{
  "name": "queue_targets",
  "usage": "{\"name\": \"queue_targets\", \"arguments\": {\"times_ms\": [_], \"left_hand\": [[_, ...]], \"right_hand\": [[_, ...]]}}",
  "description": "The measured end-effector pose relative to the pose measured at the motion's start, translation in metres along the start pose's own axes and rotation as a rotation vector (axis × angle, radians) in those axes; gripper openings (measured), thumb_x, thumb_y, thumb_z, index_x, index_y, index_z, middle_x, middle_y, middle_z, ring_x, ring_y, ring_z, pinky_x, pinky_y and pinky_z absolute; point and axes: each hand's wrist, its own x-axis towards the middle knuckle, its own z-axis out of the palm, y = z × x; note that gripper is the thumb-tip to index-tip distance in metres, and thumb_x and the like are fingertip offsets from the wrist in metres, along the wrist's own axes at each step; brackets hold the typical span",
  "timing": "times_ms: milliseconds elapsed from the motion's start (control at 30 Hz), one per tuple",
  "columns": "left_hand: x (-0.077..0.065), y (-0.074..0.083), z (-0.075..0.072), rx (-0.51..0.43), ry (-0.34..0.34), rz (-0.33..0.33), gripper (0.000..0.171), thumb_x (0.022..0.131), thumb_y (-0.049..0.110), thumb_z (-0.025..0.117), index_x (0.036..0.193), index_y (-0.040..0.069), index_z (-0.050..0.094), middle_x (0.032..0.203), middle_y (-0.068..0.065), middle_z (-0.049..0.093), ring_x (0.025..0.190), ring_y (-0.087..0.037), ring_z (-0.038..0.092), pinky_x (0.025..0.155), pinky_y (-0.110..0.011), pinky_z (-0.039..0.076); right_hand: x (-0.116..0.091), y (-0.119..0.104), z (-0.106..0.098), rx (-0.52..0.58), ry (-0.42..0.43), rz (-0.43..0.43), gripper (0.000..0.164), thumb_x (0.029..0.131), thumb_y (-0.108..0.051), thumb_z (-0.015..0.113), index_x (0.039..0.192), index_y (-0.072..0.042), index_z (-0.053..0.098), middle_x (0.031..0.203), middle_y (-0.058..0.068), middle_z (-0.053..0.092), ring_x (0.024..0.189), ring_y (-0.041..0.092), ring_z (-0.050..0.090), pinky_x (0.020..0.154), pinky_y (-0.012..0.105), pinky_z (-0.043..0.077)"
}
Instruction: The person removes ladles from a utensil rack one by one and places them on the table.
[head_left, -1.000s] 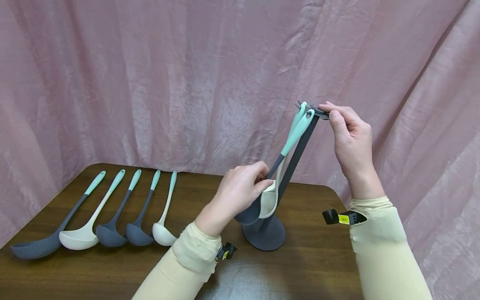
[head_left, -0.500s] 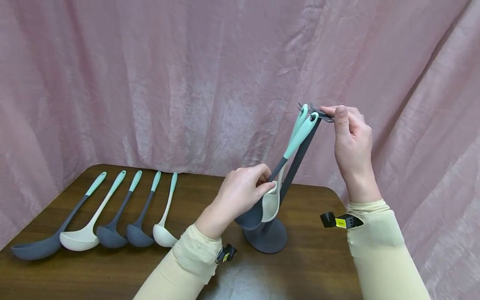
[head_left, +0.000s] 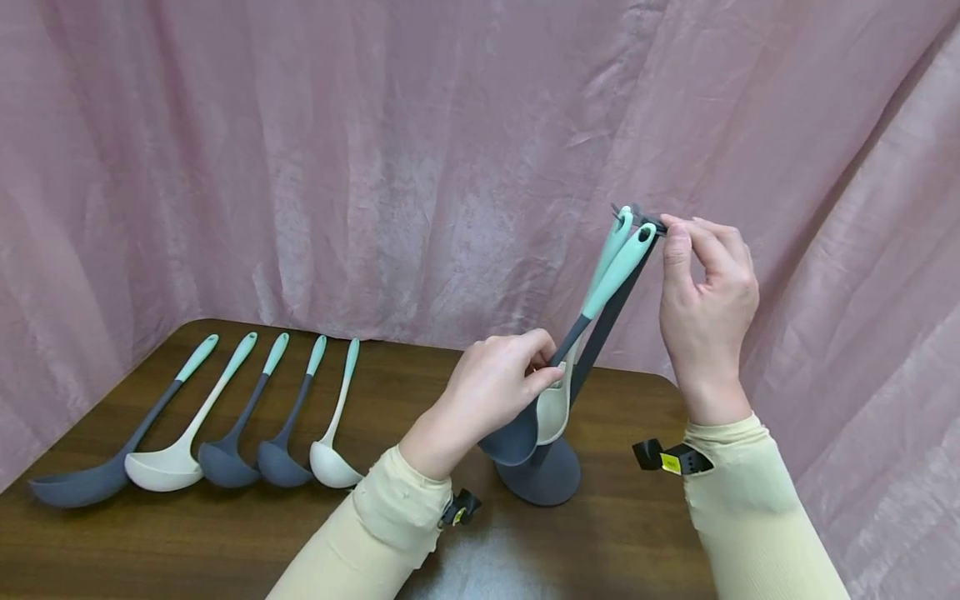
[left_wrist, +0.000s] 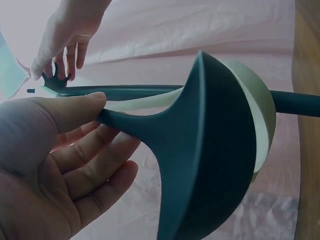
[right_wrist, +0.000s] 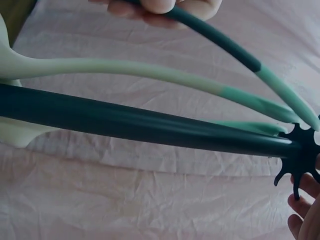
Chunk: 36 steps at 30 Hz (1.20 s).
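In the head view my left hand point(head_left: 498, 383) pinches the shaft of a dark grey ladle point(head_left: 513, 437) between thumb and fingers. Its mint handle point(head_left: 621, 271) reaches up to the hooked top point(head_left: 647, 221) of a dark utensil stand point(head_left: 606, 329), the handle's hole right at a hook. My right hand point(head_left: 712, 304) holds the far side of that top with thumb and fingertips. Behind the grey ladle hangs a cream ladle point(head_left: 553, 412). Its pale shaft point(right_wrist: 135, 69) runs to the hooks in the right wrist view, where another mint handle point(right_wrist: 250, 127) shows behind the pole.
Several ladles lie in a row on the brown table point(head_left: 630, 533) at left, among them a large grey ladle point(head_left: 82, 490) and a small cream ladle point(head_left: 333, 467). The stand's round base point(head_left: 551, 483) rests right of them. A pink curtain point(head_left: 420, 167) hangs behind.
The stand's top, the grey ladle and my left hand have shifted slightly right in the head view, which itself moved a little. My right thumb, raised half a second ago, has come to the hooked top.
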Motion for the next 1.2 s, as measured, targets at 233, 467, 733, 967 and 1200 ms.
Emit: {"name": "queue_targets", "arguments": {"times_ms": [233,467,733,967,1200], "left_hand": [[-0.002,0.0002,-0.0018,0.005,-0.002,0.0,0.014,0.1,0.028,0.086,0.102,0.022,0.074,0.093,0.012,0.079,0.073,-0.005,0.065,0.062,-0.029,0.048],[-0.0037,0.0005,-0.0023,0.012,0.009,0.002,0.015,0.099,0.028,0.086,0.1,0.021,0.074,0.092,0.011,0.079,0.072,-0.005,0.064,0.061,-0.029,0.047],[-0.0038,0.0018,-0.003,0.013,0.018,0.011,0.015,0.099,0.028,0.087,0.098,0.021,0.073,0.091,0.011,0.079,0.072,-0.005,0.064,0.06,-0.029,0.047],[-0.0046,0.0013,-0.0034,0.014,0.02,0.018,0.015,0.099,0.027,0.087,0.099,0.021,0.073,0.093,0.01,0.079,0.072,-0.007,0.065,0.06,-0.03,0.047],[-0.0045,0.0015,-0.0043,0.015,0.02,0.011,0.015,0.099,0.029,0.087,0.099,0.022,0.074,0.093,0.011,0.08,0.075,-0.007,0.067,0.062,-0.031,0.049]], "right_hand": [[0.0005,0.0034,0.0033,0.024,0.001,-0.016,0.027,0.108,-0.03,0.065,0.118,-0.02,0.088,0.118,0.007,0.079,0.125,0.015,0.067,0.106,0.028,0.046],[-0.0002,0.0051,0.0046,0.011,-0.003,-0.054,0.028,0.109,-0.032,0.064,0.119,-0.021,0.088,0.117,0.006,0.079,0.124,0.015,0.068,0.105,0.03,0.047],[-0.0012,0.0055,0.0043,0.009,0.001,-0.074,0.029,0.11,-0.035,0.064,0.12,-0.022,0.088,0.117,0.006,0.079,0.126,0.014,0.067,0.106,0.03,0.047],[-0.002,0.006,0.0044,0.001,0.003,-0.071,0.029,0.11,-0.036,0.064,0.12,-0.022,0.088,0.118,0.007,0.079,0.127,0.015,0.068,0.106,0.031,0.048],[-0.0023,0.0051,0.0049,-0.006,0.005,-0.075,0.029,0.111,-0.035,0.065,0.121,-0.021,0.088,0.118,0.007,0.079,0.127,0.017,0.068,0.107,0.034,0.048]]}}
